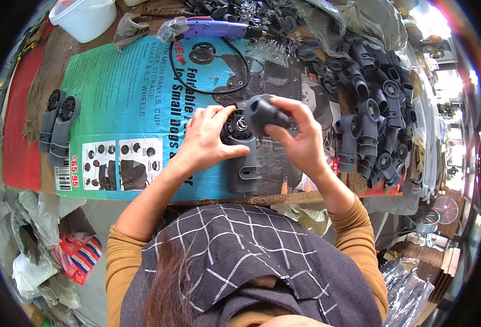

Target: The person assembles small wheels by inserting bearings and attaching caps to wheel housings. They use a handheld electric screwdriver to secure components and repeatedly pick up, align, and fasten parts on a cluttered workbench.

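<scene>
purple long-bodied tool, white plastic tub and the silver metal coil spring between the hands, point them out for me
Purple long-bodied tool (214,28): head view, middle of its body
White plastic tub (88,23): head view, outer wall
Silver metal coil spring (241,124): head view, its visible coils

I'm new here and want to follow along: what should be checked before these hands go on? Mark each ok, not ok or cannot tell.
1. Left hand steadying the grey part: ok.
2. Spring at the part's round end: ok.
3. Right hand gripping the dark cap: ok.
4. Cap seated on the part: not ok, held off it.
5. Spring fully centred: cannot tell.
6. Purple tool away from both hands: ok.
</scene>
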`<act>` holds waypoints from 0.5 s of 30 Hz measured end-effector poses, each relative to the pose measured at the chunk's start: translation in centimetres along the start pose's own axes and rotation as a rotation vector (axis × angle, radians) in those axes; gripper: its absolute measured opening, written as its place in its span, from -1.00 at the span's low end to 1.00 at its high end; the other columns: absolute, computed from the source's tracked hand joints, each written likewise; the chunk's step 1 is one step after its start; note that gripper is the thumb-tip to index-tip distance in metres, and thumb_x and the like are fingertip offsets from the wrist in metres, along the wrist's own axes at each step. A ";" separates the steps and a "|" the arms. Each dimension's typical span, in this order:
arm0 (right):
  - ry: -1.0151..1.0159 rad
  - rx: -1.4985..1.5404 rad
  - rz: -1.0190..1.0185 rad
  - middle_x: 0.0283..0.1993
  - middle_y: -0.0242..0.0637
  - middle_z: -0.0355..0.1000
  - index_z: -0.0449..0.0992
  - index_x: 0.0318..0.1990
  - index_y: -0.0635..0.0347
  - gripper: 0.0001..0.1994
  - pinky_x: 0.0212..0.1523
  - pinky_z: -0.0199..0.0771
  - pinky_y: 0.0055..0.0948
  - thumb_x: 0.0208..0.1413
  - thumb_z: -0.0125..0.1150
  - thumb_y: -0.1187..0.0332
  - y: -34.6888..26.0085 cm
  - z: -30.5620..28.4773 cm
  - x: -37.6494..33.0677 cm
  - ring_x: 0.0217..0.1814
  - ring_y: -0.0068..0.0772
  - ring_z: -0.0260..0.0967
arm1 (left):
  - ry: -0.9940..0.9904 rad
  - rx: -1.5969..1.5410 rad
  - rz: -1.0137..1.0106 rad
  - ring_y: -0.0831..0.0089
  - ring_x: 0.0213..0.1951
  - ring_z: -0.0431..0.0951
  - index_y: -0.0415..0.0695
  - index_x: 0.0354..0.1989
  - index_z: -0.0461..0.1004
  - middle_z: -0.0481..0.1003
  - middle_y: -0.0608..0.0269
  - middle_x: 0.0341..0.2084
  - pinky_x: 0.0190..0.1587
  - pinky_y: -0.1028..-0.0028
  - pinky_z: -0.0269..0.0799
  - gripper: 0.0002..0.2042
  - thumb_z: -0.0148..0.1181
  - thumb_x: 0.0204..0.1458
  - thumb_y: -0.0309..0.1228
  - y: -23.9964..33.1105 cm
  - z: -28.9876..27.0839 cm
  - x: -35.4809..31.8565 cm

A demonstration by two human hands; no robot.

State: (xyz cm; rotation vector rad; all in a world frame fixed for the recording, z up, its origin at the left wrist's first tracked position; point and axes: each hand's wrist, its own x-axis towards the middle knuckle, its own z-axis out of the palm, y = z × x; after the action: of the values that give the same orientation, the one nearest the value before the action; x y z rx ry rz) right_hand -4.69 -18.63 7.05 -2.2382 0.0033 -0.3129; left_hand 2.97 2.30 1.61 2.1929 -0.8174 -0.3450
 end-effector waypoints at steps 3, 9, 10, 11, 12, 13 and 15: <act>-0.120 -0.145 -0.170 -0.03 -0.20 0.49 0.50 -0.05 0.16 -0.60 0.06 0.35 -0.26 -0.11 0.37 0.37 -1.4 1.2 1.4 -0.03 -0.14 0.37 | -0.040 -0.005 -0.041 0.10 0.10 0.24 -0.15 0.21 0.29 0.30 0.07 0.07 0.19 0.19 0.16 -0.11 0.45 -0.35 0.04 0.2 -0.3 0.0; -0.283 -0.236 -0.079 0.00 -0.17 0.49 0.52 -0.05 0.18 -0.60 0.09 0.34 -0.29 -0.14 0.39 0.43 -1.1 1.7 2.0 0.04 -0.18 0.36 | -0.015 -0.037 -0.030 0.10 0.08 0.25 -0.15 0.21 0.29 0.30 0.09 0.06 0.16 0.19 0.17 -0.12 0.44 -0.32 0.06 -0.1 0.0 0.0; -0.276 -0.181 -0.068 -0.02 -0.18 0.49 0.52 -0.07 0.18 -0.61 0.07 0.35 -0.28 -0.13 0.38 0.41 -0.8 1.8 2.0 0.02 -0.17 0.36 | -0.024 -0.051 -0.020 0.10 0.08 0.25 -0.15 0.21 0.29 0.30 0.09 0.06 0.16 0.19 0.18 -0.12 0.43 -0.31 0.07 -0.4 -0.1 0.1; -0.269 -0.130 -0.043 -0.05 -0.19 0.49 0.52 -0.08 0.18 -0.63 0.06 0.35 -0.27 -0.12 0.38 0.40 -0.7 1.6 2.1 -0.01 -0.16 0.36 | -0.047 -0.063 -0.033 0.10 0.08 0.25 -0.16 0.21 0.29 0.30 0.09 0.05 0.16 0.19 0.18 -0.12 0.43 -0.30 0.07 -0.6 -0.3 0.3; -0.250 -0.078 -0.018 -0.07 -0.21 0.50 0.52 -0.09 0.18 -0.64 0.04 0.36 -0.26 -0.11 0.37 0.38 -0.6 1.6 2.1 -0.03 -0.14 0.36 | -0.040 -0.076 0.012 0.09 0.08 0.25 -0.18 0.21 0.28 0.31 0.05 0.04 0.16 0.20 0.19 -0.12 0.42 -0.28 0.07 -0.8 -0.5 0.3; -0.242 -0.064 -0.022 -0.07 -0.22 0.50 0.52 -0.09 0.18 -0.65 0.04 0.36 -0.28 -0.11 0.37 0.39 -0.7 1.4 2.2 -0.02 -0.16 0.37 | -0.073 -0.078 0.020 0.09 0.08 0.25 -0.19 0.21 0.28 0.31 0.04 0.04 0.17 0.20 0.19 -0.12 0.43 -0.28 0.06 -0.9 -0.7 0.4; -0.208 -0.032 -0.037 -0.08 -0.25 0.51 0.51 -0.09 0.18 -0.65 0.05 0.36 -0.31 -0.10 0.36 0.41 -0.9 1.1 2.5 -0.01 -0.18 0.37 | -0.111 -0.086 0.051 0.09 0.08 0.25 -0.20 0.21 0.28 0.32 0.02 0.02 0.17 0.21 0.20 -0.12 0.44 -0.29 0.04 -1.1 -1.2 0.4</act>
State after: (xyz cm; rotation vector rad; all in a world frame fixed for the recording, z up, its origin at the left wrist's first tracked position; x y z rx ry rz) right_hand -2.13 -17.47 7.66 -2.2951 -0.1445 -0.0990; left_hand 4.37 3.26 1.60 2.0837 -0.9005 -0.4712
